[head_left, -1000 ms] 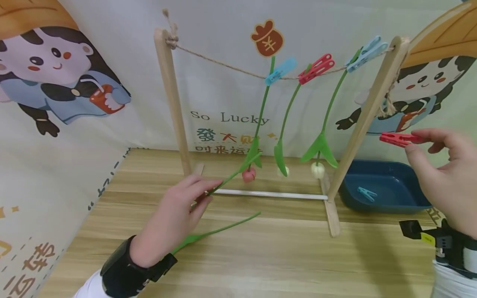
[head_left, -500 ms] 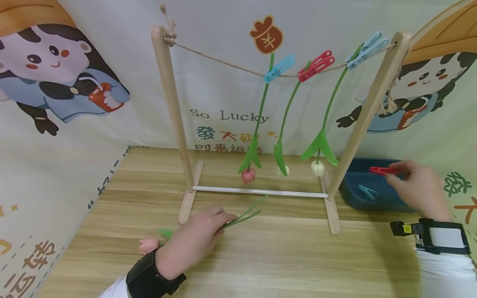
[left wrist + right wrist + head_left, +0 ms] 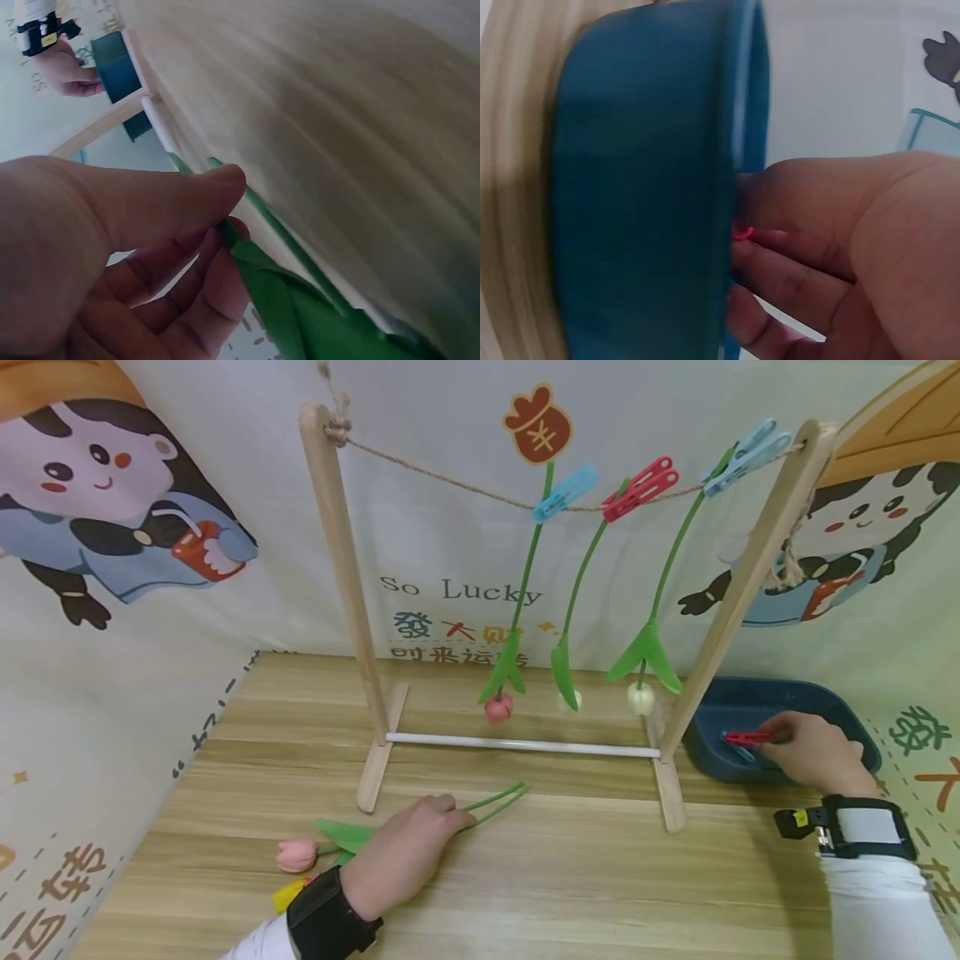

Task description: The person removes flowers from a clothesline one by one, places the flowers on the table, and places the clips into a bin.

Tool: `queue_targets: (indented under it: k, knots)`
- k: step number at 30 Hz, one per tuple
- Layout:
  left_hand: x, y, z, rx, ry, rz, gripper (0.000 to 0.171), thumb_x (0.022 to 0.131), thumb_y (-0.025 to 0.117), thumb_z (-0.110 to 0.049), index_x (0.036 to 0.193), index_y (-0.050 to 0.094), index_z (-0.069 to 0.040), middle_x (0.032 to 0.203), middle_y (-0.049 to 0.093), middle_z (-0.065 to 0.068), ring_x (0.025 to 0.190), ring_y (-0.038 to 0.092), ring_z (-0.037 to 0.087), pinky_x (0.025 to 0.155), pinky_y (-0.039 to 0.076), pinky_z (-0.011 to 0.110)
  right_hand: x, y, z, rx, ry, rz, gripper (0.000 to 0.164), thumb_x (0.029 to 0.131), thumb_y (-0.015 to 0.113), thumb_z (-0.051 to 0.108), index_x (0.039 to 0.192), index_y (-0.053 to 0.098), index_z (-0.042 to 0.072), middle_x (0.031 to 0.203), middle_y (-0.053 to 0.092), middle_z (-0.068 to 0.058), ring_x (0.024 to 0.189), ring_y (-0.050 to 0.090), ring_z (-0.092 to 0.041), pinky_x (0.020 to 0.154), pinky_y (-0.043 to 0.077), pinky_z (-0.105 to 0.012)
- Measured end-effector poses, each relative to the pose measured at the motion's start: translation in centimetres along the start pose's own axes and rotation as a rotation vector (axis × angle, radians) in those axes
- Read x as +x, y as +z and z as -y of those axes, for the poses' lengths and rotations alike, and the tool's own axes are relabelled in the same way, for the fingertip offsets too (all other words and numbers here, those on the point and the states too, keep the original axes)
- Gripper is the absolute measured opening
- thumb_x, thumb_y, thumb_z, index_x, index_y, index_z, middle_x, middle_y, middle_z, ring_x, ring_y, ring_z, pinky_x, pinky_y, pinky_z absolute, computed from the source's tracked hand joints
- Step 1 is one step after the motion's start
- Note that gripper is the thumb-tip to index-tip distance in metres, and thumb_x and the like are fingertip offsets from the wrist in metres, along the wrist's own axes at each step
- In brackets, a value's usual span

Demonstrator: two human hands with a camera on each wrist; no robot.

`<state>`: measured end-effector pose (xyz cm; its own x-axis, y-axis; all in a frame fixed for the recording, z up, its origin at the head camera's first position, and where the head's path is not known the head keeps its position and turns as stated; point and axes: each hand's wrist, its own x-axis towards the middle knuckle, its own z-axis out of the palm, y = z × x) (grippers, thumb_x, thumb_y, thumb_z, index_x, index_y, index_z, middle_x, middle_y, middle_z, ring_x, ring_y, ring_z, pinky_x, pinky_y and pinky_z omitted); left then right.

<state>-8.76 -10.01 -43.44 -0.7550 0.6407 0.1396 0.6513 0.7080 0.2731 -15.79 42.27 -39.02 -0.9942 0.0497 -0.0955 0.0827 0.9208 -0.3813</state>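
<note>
My left hand [image 3: 408, 852] is low over the table, pinching the green stem [image 3: 227, 232] of an artificial tulip between thumb and fingers. A second stem [image 3: 289, 240] runs right beside it. Past the wrist, a pink tulip head [image 3: 297, 855] and a yellow one [image 3: 288, 893] lie on the wood; which belongs to the pinched stem is unclear. At the right, my right hand [image 3: 813, 750] holds a red clothespin [image 3: 747, 738] by one end inside the blue basin [image 3: 851, 718]. Under it lies a light blue clothespin [image 3: 742, 753], partly covered.
A wooden frame [image 3: 341, 568] with a sagging twine line [image 3: 435, 478] stands at the back. Three tulips hang head-down from it, clipped by a blue clothespin [image 3: 566, 493], a red clothespin [image 3: 640, 489] and another blue clothespin [image 3: 746, 458]. A white rod [image 3: 517, 744] joins the frame's feet.
My right hand has carried the red clothespin down and left into the basin. My left hand has lowered its tulip to the table beside the other, and the pink and yellow heads now show.
</note>
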Motion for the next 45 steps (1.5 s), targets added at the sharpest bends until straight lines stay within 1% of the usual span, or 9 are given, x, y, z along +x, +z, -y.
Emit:
queue_targets:
  k: [5, 15, 22, 28, 32, 35, 38, 42, 45]
  knots:
    - [0.0, 0.5, 0.4, 0.033, -0.010, 0.009, 0.031, 0.091, 0.075, 0.007, 0.115, 0.079, -0.011, 0.097, 0.067, 0.001, 0.090, 0.067, 0.019, 0.078, 0.059, 0.035, 0.3, 0.4, 0.1, -0.005, 0.017, 0.054, 0.030, 0.096, 0.073, 0.016, 0.115, 0.069, -0.008, 0.104, 0.073, -0.025, 0.095, 0.062, -0.045, 0.073, 0.029, -0.059]
    - [0.4, 0.9, 0.9, 0.078, 0.001, -0.019, 0.027, 0.092, 0.075, 0.006, 0.113, 0.080, -0.011, 0.096, 0.067, 0.001, 0.089, 0.067, 0.020, 0.076, 0.059, 0.034, 0.7, 1.0, -0.1, 0.009, 0.003, 0.093, 0.027, 0.098, 0.071, 0.018, 0.113, 0.071, -0.005, 0.105, 0.072, -0.024, 0.099, 0.061, -0.045, 0.076, 0.029, -0.061]
    - [0.5, 0.9, 1.0, 0.061, -0.012, 0.001, 0.026, 0.094, 0.073, 0.005, 0.113, 0.080, -0.011, 0.093, 0.065, 0.001, 0.087, 0.066, 0.021, 0.074, 0.058, 0.034, 1.0, 1.4, -0.3, 0.017, 0.002, 0.114, 0.026, 0.097, 0.073, 0.018, 0.113, 0.073, -0.004, 0.107, 0.073, -0.024, 0.101, 0.061, -0.049, 0.076, 0.030, -0.062]
    - [0.5, 1.0, 1.1, 0.047, -0.011, -0.009, 0.027, 0.093, 0.073, 0.006, 0.114, 0.080, -0.011, 0.093, 0.066, 0.001, 0.087, 0.066, 0.020, 0.075, 0.058, 0.034, 0.9, 1.1, -0.1, 0.003, 0.002, 0.109, 0.029, 0.099, 0.072, 0.020, 0.115, 0.072, -0.004, 0.112, 0.072, -0.027, 0.104, 0.061, -0.050, 0.075, 0.030, -0.062]
    - [0.5, 0.6, 0.9, 0.027, -0.012, -0.023, 0.029, 0.093, 0.073, 0.007, 0.114, 0.080, -0.011, 0.093, 0.065, 0.001, 0.086, 0.065, 0.020, 0.072, 0.058, 0.034, 0.5, 0.3, 0.6, -0.010, -0.005, 0.079, 0.033, 0.101, 0.069, 0.023, 0.119, 0.070, -0.005, 0.114, 0.072, -0.028, 0.105, 0.061, -0.051, 0.076, 0.030, -0.063]
    - [0.6, -0.2, 0.8, 0.001, 0.004, -0.054, 0.030, 0.089, 0.078, 0.007, 0.112, 0.080, -0.011, 0.091, 0.063, -0.001, 0.085, 0.065, 0.019, 0.068, 0.056, 0.032, 0.0, -1.0, 1.6, -0.016, -0.025, 0.035, 0.038, 0.103, 0.067, 0.025, 0.122, 0.067, -0.007, 0.117, 0.070, -0.031, 0.107, 0.060, -0.054, 0.078, 0.031, -0.067]
    - [0.8, -1.2, 0.7, -0.023, 0.010, -0.087, 0.031, 0.086, 0.084, 0.003, 0.114, 0.078, -0.009, 0.092, 0.063, 0.000, 0.087, 0.065, 0.019, 0.070, 0.057, 0.032, -0.6, -2.7, 2.9, -0.018, -0.063, -0.022, 0.043, 0.105, 0.066, 0.026, 0.127, 0.063, -0.011, 0.121, 0.066, -0.036, 0.108, 0.059, -0.056, 0.084, 0.038, -0.072]
    - [1.2, -2.8, 0.7, -0.042, -0.021, -0.131, 0.036, 0.088, 0.087, -0.007, 0.123, 0.075, -0.006, 0.103, 0.066, 0.004, 0.093, 0.067, 0.020, 0.075, 0.060, 0.034, -1.7, -4.9, 5.6, -0.021, -0.105, -0.152, 0.043, 0.108, 0.062, 0.022, 0.131, 0.057, -0.014, 0.121, 0.061, -0.040, 0.104, 0.060, -0.056, 0.079, 0.051, -0.066]
    - [1.7, -4.0, 0.9, -0.055, -0.017, -0.221, 0.038, 0.089, 0.087, -0.011, 0.124, 0.074, -0.005, 0.107, 0.069, 0.005, 0.094, 0.068, 0.021, 0.076, 0.059, 0.037, -2.9, -6.7, 8.1, -0.023, -0.119, -0.269, 0.041, 0.109, 0.060, 0.019, 0.133, 0.055, -0.014, 0.118, 0.060, -0.039, 0.099, 0.058, -0.053, 0.074, 0.051, -0.060]
